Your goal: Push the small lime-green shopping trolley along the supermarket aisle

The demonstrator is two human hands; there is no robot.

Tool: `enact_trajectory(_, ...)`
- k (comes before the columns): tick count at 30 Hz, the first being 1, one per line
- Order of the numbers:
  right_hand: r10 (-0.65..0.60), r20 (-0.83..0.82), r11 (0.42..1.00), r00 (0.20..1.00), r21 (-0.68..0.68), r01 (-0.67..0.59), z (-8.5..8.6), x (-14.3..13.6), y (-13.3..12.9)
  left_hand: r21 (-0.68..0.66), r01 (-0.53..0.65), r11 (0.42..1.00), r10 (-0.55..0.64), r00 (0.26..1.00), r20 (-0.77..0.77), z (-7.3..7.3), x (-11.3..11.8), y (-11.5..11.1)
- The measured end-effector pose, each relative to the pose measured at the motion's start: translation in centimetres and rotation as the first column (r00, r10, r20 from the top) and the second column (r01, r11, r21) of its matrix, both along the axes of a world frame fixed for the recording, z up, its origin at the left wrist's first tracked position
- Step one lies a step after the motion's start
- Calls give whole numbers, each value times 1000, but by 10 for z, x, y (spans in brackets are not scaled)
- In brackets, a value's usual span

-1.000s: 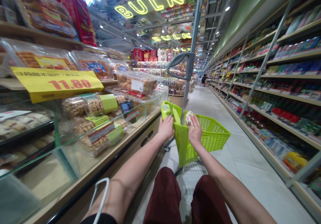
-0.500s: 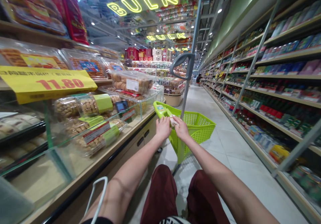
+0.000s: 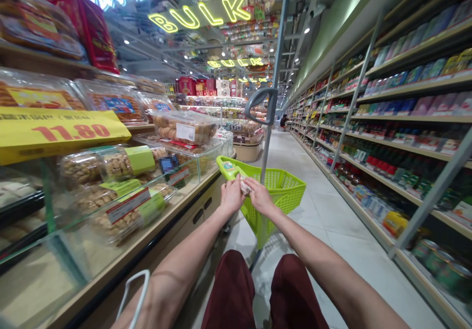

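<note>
White wipe (image 3: 244,187), crumpled, small, caught in the grip between the two hands. Nearest of all, below the grip and toward the body: dark red trousers (image 3: 229,289) over two bent knees, and a white loop (image 3: 135,294) lying against the left arm. At the grip itself: left hand (image 3: 232,196) closed, fingers bunched at the left edge of the wipe; right hand (image 3: 260,197) closed too, fingertips pinching the other edge. Contact between left fingers and basket: too hidden to tell.

Just beyond the grip, green handle (image 3: 227,167) with a small label on top; joined to it, reaching forward and right, green basket (image 3: 289,186) with perforated walls. Rising beside the right hand, grey pole (image 3: 268,144), slightly tilted, with a grey looped grip piece (image 3: 261,106) above the hands.

Left of the grip, glass-fronted counter (image 3: 201,169) with clear packs of baked goods (image 3: 186,125) and, farther left, yellow price sign (image 3: 62,132) reading 11.80. Right of the grip, across pale floor (image 3: 317,211), long stocked shelves (image 3: 401,117). Ahead and above, yellow glowing BULK sign (image 3: 201,14). Farthest, beyond the basket, a small crouched or seated person (image 3: 283,122), posture unclear.
</note>
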State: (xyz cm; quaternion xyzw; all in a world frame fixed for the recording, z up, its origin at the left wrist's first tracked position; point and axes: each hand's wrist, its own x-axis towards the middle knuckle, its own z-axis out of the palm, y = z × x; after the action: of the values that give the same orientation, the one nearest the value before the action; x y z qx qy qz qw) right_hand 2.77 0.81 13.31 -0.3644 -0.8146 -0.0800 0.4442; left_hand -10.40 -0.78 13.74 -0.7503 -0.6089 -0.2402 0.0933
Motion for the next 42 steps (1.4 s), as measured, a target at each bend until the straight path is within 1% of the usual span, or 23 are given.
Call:
enact_trajectory(2, -73, 2, 990, 997, 122, 73, 30, 10, 5, 3, 13, 1000, -13, 1000, -17, 4, 0, -1)
enact_trajectory(4, -158, -19, 948, 987, 276, 158, 67, 24, 14, 17, 29, 999, -28, 998, -57, 10, 4, -1)
enact_trajectory(6, -226, -28, 900, 974, 376, 219, 99, 39, 24, 33, 44, 999, -40, 995, -92, 17, 12, 0)
enact_trajectory(7, -250, 5, 888, 968, 400, 228, 109, 45, 27, 41, 51, 998, -47, 994, -101, 20, 17, 1)
enact_trajectory(8, -271, 54, 883, 961, 413, 225, 114, 50, 30, 52, 60, 997, -55, 993, -102, 24, 23, 2)
enact_trajectory(9, -286, 117, 885, 951, 414, 215, 114, 55, 30, 65, 70, 995, -63, 993, -99, 27, 29, 2)
enact_trajectory(10, -296, 184, 891, 937, 407, 201, 109, 58, 30, 78, 79, 994, -72, 993, -95, 30, 34, 2)
enact_trajectory(12, -302, 309, 909, 902, 379, 174, 89, 63, 25, 92, 93, 991, -84, 992, -96, 33, 41, 3)
enact_trajectory(15, -268, 448, 936, 853, 332, 119, 57, 68, 17, 86, 93, 992, -83, 990, -117, 33, 43, 2)
enact_trajectory(17, -233, 496, 946, 836, 315, 76, 51, 69, 15, 75, 75, 994, -65, 990, -128, 32, 40, 3)
enact_trajectory(19, -221, 488, 943, 845, 326, 58, 60, 69, 17, 72, 57, 996, -47, 990, -132, 32, 38, 4)
enact_trajectory(23, -294, 344, 907, 892, 395, 146, 99, 65, 27, 99, 69, 993, -55, 989, -138, 35, 42, 6)
enact_trajectory(25, -323, 312, 898, 894, 401, 184, 107, 64, 30, 111, 89, 990, -73, 987, -142, 35, 46, 5)
enact_trajectory(26, -324, 323, 900, 889, 394, 185, 105, 64, 29, 112, 99, 989, -82, 986, -145, 34, 47, 4)
enact_trajectory(28, -309, 376, 916, 874, 365, 167, 88, 64, 27, 105, 111, 988, -95, 984, -150, 29, 47, 3)
enact_trajectory(32, -240, 507, 952, 828, 291, 98, 32, 70, 16, 75, 109, 991, -97, 984, -150, 21, 41, 3)
enact_trajectory(33, -222, 539, 957, 813, 278, 78, 21, 72, 14, 74, 107, 992, -95, 984, -152, 20, 39, 3)
enact_trajectory(34, -207, 567, 962, 798, 268, 59, 14, 73, 13, 74, 105, 992, -93, 984, -155, 20, 37, 4)
enact_trajectory(35, -196, 589, 964, 784, 261, 45, 11, 74, 13, 76, 104, 992, -91, 983, -159, 21, 37, 4)
enact_trajectory(36, -191, 602, 965, 775, 260, 36, 12, 75, 13, 79, 104, 991, -91, 983, -161, 22, 37, 5)
enact_trajectory(37, -195, 604, 964, 773, 264, 37, 17, 76, 15, 82, 106, 991, -92, 982, -163, 24, 38, 5)
enact_trajectory(39, -234, 566, 953, 791, 296, 69, 38, 76, 19, 87, 113, 990, -97, 982, -164, 27, 42, 5)
enact_trajectory(42, -329, 432, 911, 839, 379, 163, 73, 76, 25, 105, 134, 985, -115, 978, -173, 30, 50, 3)
